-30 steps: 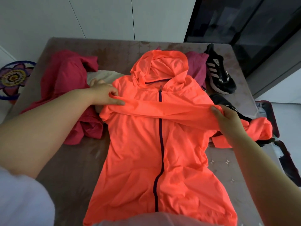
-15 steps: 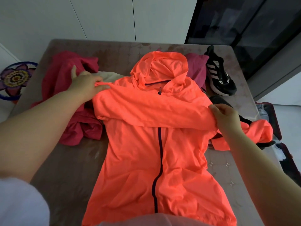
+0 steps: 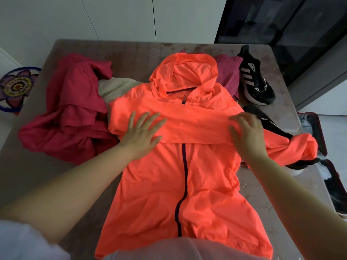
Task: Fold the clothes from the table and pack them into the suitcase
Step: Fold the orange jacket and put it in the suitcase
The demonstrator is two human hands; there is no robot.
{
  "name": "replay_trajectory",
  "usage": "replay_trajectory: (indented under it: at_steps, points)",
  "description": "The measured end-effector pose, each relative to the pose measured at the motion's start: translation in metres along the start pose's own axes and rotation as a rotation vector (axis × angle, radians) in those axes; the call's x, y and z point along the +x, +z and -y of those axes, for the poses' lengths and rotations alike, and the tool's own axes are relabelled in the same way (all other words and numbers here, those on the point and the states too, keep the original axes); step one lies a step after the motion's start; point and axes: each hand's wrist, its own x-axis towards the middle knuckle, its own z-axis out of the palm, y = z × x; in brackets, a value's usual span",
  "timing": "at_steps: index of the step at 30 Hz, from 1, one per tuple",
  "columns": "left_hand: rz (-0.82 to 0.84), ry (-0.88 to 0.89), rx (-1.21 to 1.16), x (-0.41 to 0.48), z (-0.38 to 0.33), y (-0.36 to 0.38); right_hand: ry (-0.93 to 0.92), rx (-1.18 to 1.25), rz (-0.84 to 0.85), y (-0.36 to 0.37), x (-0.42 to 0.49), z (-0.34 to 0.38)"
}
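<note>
Both hands have let go of the pinched cloth and come down onto the orange hooded jacket (image 3: 187,194), whose left-side sleeve (image 3: 187,124) has gone from being lifted to lying flat across the chest.

Head view: the left hand (image 3: 140,134) presses palm-down on that folded sleeve, fingers straight and spread, holding nothing. The right hand (image 3: 247,132), slightly blurred, rests on the sleeve's right end with fingers lightly bent and spread over the fabric, thumb on top, gripping nothing that can be seen. The jacket lies face-up on the table (image 3: 131,51), hood toward the far edge, its dark zip (image 3: 185,166) running down the middle. Its other sleeve (image 3: 293,147) trails off to the right, draped over a black shoe (image 3: 262,119). A black sneaker with white stripes (image 3: 255,81) stands beyond it near the far right corner. A crumpled red garment (image 3: 75,113) sits to the jacket's left, a beige cloth (image 3: 116,87) between the two, and a magenta garment (image 3: 229,72) shows behind the hood. The suitcase (image 3: 322,136) lies open just beside the table's right edge. A round floral mat (image 3: 16,87) is on the floor at left.
</note>
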Motion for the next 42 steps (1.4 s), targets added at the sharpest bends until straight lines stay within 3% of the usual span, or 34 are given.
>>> replay_trajectory:
  at_steps: [2, 4, 11, 19, 23, 27, 34, 39, 42]
  points:
    - [0.092, -0.044, 0.033, -0.008, -0.006, 0.011, -0.07, -0.1, 0.195, 0.005, -0.011, 0.006]
    - [0.134, -0.073, 0.067, -0.011, -0.011, 0.012, -0.022, -0.12, 0.287, 0.005, -0.023, 0.008]
    - [0.121, -0.031, 0.051, -0.017, -0.028, -0.002, 0.068, -0.15, 0.192, -0.032, -0.064, 0.004]
    - [0.108, 0.08, -0.012, -0.029, -0.078, 0.002, 0.171, -0.382, 0.066, -0.075, -0.11, -0.039]
    - [0.118, 0.071, -0.037, -0.04, -0.103, 0.001, 0.223, -0.419, 0.133, -0.094, -0.104, -0.061]
    - [0.11, 0.019, -0.07, -0.041, -0.128, -0.002, 0.115, -0.499, 0.222, -0.097, -0.098, -0.084]
    - [0.057, -0.031, -0.153, -0.037, -0.199, 0.001, -0.281, -0.501, 0.24, -0.08, -0.081, -0.099]
    - [0.054, -0.053, -0.267, -0.03, -0.244, 0.004, -0.301, -0.526, 0.266, -0.08, -0.068, -0.101]
    - [-0.071, -0.046, -0.421, -0.021, -0.254, 0.01, -0.254, -0.39, 0.239, -0.089, -0.061, -0.099]
